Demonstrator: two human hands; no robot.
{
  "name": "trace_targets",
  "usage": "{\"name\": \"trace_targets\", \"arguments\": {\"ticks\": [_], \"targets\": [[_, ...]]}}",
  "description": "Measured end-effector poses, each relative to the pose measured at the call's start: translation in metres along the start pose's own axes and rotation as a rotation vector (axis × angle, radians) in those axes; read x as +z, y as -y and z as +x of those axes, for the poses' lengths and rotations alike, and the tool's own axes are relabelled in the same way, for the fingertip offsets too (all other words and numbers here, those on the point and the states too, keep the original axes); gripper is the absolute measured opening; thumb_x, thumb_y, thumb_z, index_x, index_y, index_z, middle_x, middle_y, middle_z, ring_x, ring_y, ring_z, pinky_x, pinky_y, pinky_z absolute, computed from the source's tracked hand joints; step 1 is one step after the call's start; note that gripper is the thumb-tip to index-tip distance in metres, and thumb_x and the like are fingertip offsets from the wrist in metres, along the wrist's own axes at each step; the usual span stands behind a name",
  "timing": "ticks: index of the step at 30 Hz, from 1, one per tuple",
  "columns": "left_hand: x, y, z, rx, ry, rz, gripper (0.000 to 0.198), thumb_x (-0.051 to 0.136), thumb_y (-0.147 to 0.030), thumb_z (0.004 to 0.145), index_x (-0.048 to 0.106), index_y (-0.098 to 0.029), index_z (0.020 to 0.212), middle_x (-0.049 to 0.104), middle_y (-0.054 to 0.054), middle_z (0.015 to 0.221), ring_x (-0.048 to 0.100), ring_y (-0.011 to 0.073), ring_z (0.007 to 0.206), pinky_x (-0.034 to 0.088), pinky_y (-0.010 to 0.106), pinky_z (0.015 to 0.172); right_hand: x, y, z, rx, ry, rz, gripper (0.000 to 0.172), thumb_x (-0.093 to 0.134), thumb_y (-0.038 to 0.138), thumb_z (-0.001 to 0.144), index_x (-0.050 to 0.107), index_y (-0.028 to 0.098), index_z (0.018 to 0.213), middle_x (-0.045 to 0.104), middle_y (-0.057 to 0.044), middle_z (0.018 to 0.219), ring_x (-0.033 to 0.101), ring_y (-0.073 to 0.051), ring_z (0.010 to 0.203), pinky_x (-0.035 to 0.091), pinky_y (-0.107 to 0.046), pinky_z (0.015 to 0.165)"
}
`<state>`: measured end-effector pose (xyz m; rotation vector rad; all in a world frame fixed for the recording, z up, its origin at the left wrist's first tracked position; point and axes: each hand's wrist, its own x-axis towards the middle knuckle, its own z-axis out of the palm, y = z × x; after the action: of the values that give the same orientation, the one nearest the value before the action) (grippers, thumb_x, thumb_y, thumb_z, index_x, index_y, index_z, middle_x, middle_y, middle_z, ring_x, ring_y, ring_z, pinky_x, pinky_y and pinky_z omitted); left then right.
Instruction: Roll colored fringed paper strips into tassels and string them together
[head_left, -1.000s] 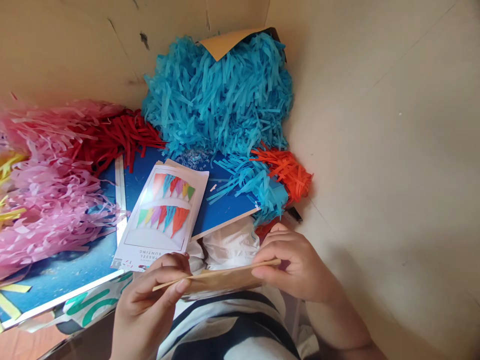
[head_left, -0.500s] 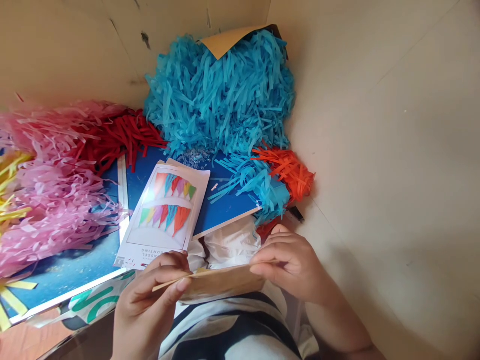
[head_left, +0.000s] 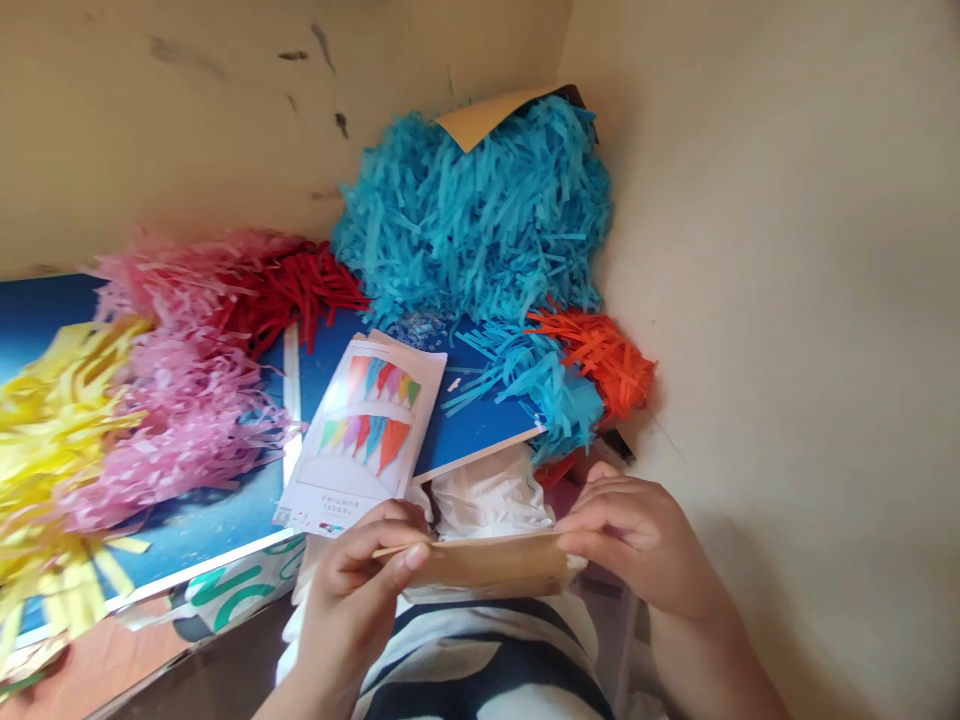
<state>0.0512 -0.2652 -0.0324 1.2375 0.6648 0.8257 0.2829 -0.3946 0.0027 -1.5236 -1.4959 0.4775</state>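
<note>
Between my two hands, close to my lap, is a flat piece of brown paper or card point(head_left: 491, 568), seen nearly edge-on. My left hand point(head_left: 371, 580) pinches its left end between thumb and fingers. The right end is gripped by my right hand point(head_left: 626, 535), fingers curled and thumb pressed in. Just beyond my left hand lies a printed tassel bunting sheet point(head_left: 367, 430), showing rows of coloured tassels. White crumpled plastic point(head_left: 491, 495) sits behind the brown piece.
On the blue board point(head_left: 465, 430) are yellow fringe point(head_left: 60, 420), pink fringe point(head_left: 180, 420), red fringe point(head_left: 315, 290) and a small blue tassel point(head_left: 559, 390). Orange fringe point(head_left: 615, 360) touches the right wall point(head_left: 810, 300). A large blue fringe pile point(head_left: 480, 220), topped by a tan sheet point(head_left: 495, 115), fills the corner.
The view has swung left, so everything sits farther right and more yellow fringe shows. Both hands keep their hold on the brown piece, which appears little changed.
</note>
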Motion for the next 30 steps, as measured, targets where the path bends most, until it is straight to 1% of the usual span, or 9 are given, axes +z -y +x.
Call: {"name": "trace_targets", "arguments": {"ticks": [2,5,8,10,13,16,18,24,30], "targets": [[0.002,0.000,0.000,-0.039,-0.014,-0.015,0.015,0.078,-0.036,0.076,0.078,-0.022,0.070,0.060,0.003,0.067,0.057,0.0186,0.071,0.043,0.029,0.065,0.000,-0.004,-0.003,0.022,-0.012,-0.006,0.016,0.070,0.032,0.091,0.074,0.023,0.078,0.073,0.000,0.067,0.058,-0.014,0.059,0.044,-0.030,0.061],[0.001,0.000,-0.001,-0.079,-0.016,-0.023,0.023,0.075,-0.041,0.079,0.078,-0.020,0.071,0.061,0.005,0.071,0.058,0.0197,0.074,0.043,0.030,0.067,-0.001,-0.009,-0.004,0.067,0.015,0.007,0.016,0.071,0.032,0.089,0.075,0.024,0.076,0.072,0.001,0.066,0.057,-0.015,0.061,0.045,-0.029,0.060],[-0.004,0.001,-0.001,-0.058,0.051,0.041,0.029,0.070,-0.046,0.083,0.079,-0.020,0.074,0.064,0.006,0.073,0.059,0.0209,0.076,0.044,0.031,0.069,-0.002,-0.011,-0.004,0.084,0.031,0.008,0.015,0.071,0.031,0.089,0.074,0.024,0.076,0.072,0.001,0.067,0.058,-0.015,0.062,0.047,-0.027,0.060],[-0.006,0.001,-0.001,-0.050,0.094,0.121,0.024,0.075,-0.046,0.078,0.080,-0.022,0.081,0.066,0.006,0.074,0.060,0.0208,0.075,0.045,0.030,0.069,-0.003,-0.009,-0.003,0.059,0.019,-0.011,0.015,0.071,0.030,0.089,0.074,0.024,0.076,0.072,0.000,0.068,0.058,-0.016,0.064,0.047,-0.028,0.061],[-0.005,-0.001,-0.001,-0.069,0.119,0.215,0.026,0.082,-0.041,0.071,0.081,-0.024,0.090,0.067,0.005,0.075,0.062,0.0203,0.073,0.047,0.029,0.068,-0.002,-0.006,-0.002,0.028,0.032,-0.044,0.016,0.070,0.030,0.089,0.073,0.023,0.075,0.071,0.000,0.067,0.059,-0.016,0.063,0.046,-0.030,0.063],[0.000,-0.004,-0.001,-0.053,0.121,0.227,0.018,0.079,-0.041,0.075,0.082,-0.023,0.077,0.064,0.005,0.069,0.061,0.0191,0.069,0.046,0.029,0.064,0.000,-0.003,-0.003,0.013,0.062,-0.053,0.018,0.069,0.030,0.090,0.072,0.024,0.074,0.071,0.000,0.066,0.059,-0.016,0.061,0.045,-0.032,0.064],[0.004,-0.006,-0.001,-0.044,0.099,0.221,0.018,0.079,-0.041,0.075,0.081,-0.023,0.071,0.062,0.005,0.066,0.060,0.0176,0.065,0.045,0.027,0.061,0.000,-0.002,-0.004,-0.003,0.070,-0.048,0.017,0.068,0.029,0.091,0.072,0.024,0.075,0.071,0.000,0.066,0.060,-0.016,0.061,0.045,-0.033,0.065],[0.006,-0.004,-0.003,-0.052,0.038,0.181,0.023,0.081,-0.044,0.071,0.080,-0.022,0.066,0.061,0.004,0.062,0.059,0.0170,0.061,0.044,0.027,0.057,-0.002,0.000,-0.004,-0.003,0.055,-0.039,0.016,0.068,0.030,0.090,0.073,0.024,0.076,0.070,-0.001,0.065,0.061,-0.017,0.058,0.045,-0.033,0.060],[0.005,0.002,-0.005,-0.031,0.009,0.100,0.023,0.081,-0.046,0.071,0.080,-0.023,0.066,0.061,0.004,0.059,0.057,0.0168,0.061,0.044,0.027,0.056,0.001,-0.001,-0.002,0.023,0.080,-0.026,0.014,0.068,0.027,0.090,0.073,0.024,0.077,0.070,-0.001,0.066,0.061,-0.017,0.059,0.047,-0.033,0.064]]}}
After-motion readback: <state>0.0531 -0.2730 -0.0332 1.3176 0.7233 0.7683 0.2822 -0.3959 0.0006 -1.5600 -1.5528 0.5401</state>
